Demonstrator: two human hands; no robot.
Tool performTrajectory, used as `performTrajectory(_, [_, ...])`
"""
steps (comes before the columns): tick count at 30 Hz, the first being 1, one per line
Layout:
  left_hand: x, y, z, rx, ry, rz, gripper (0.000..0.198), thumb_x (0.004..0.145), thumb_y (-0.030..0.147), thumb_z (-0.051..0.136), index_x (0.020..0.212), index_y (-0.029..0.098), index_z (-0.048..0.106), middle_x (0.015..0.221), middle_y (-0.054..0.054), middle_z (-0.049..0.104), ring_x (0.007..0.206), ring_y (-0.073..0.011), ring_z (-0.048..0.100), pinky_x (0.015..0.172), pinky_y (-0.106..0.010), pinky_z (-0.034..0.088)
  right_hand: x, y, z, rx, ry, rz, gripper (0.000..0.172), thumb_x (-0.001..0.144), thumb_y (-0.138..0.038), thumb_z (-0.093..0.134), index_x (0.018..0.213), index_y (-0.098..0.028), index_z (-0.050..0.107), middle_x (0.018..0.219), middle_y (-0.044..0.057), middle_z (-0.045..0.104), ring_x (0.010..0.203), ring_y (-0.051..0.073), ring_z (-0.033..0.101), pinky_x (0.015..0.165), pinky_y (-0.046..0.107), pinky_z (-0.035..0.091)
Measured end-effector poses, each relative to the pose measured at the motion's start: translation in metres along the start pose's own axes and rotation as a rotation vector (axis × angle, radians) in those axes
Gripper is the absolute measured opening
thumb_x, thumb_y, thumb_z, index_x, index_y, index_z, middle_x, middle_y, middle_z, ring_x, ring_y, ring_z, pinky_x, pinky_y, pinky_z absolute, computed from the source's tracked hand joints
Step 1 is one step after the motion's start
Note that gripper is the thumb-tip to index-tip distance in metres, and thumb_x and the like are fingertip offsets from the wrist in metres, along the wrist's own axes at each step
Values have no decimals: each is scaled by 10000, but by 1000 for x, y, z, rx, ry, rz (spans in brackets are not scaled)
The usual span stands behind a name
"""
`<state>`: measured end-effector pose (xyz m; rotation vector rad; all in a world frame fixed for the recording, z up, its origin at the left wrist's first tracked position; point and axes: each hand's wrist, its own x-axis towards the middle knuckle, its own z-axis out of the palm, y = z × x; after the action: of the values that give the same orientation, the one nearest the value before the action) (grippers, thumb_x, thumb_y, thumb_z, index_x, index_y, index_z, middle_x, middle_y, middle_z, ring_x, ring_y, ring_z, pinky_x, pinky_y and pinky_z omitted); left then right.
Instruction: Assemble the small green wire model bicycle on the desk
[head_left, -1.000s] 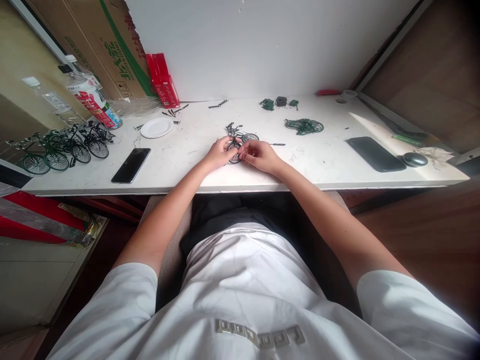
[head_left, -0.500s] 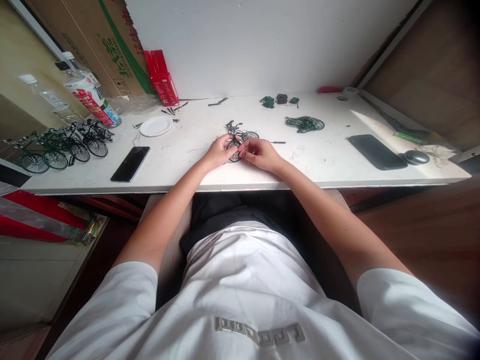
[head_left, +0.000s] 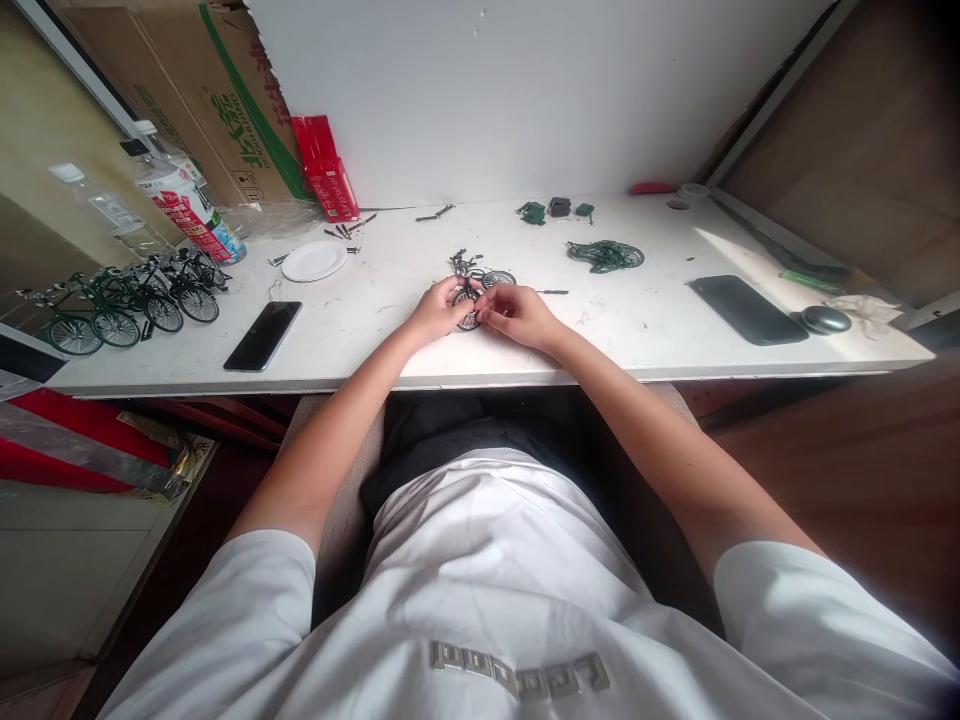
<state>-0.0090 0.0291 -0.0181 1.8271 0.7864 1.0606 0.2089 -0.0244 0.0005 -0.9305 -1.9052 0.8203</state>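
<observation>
nearest is the person's white shirt (head_left: 487, 580), with both bare forearms reaching out over the near edge of the white table (head_left: 375, 345). at mid-table the left hand (head_left: 435, 312) and right hand (head_left: 521, 315) meet on a small model bicycle (head_left: 480, 283). the left hand's fingers are curled shut on the near wheel. the right hand's fingertips are pinched on the frame just beside that wheel (what exactly they grip is too small to tell). the bicycle is dark, with thin spoked wheels that have pale rims. its far wheel and handlebars stick out beyond the knuckles, and it stands tilted at the table's middle.

to the left lies a black phone (head_left: 263, 335). a larger dark phone (head_left: 748, 309) and a mouse (head_left: 825, 319) lie to the right. farther off are a row of finished model bicycles (head_left: 127, 300) at far left, a paper plate (head_left: 313, 260), and a heap of green parts (head_left: 606, 254). a red box (head_left: 326, 170) stands against the wall.
</observation>
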Motion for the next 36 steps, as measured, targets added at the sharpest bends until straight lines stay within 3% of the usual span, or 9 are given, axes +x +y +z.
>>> performTrajectory(7, [1,-3,-1,-14,0,0,378,890,295,743,1250,178,751,1422,-130,746,1294,-275,712,1181,-404,528,-1,0,1,13,2,5,150,881,-237,745,1026,-196,744,932,73,814,788,247,760,778,406,645])
performTrajectory(14, [-3,16,2,-64,4,-72,400,859,227,750,1249,139,723,1380,-151,757,1146,-235,757,1037,-347,594,0,1,2,30,4,8,157,860,-191,728,1016,-202,742,911,61,807,808,248,760,751,388,626])
performTrajectory(22, [-6,26,0,-129,-9,-141,438,826,199,774,1258,147,729,1112,-98,814,970,-210,788,903,-309,611,-2,-6,1,31,3,5,118,879,-238,749,995,-215,741,917,59,813,793,233,736,729,376,611])
performTrajectory(36, [-10,23,-2,-146,-74,-95,663,775,353,955,1348,150,693,1152,-129,814,1069,-249,790,956,-342,628,-4,-12,1,0,11,26,113,939,-316,737,959,-206,721,854,53,786,733,212,732,690,346,577])
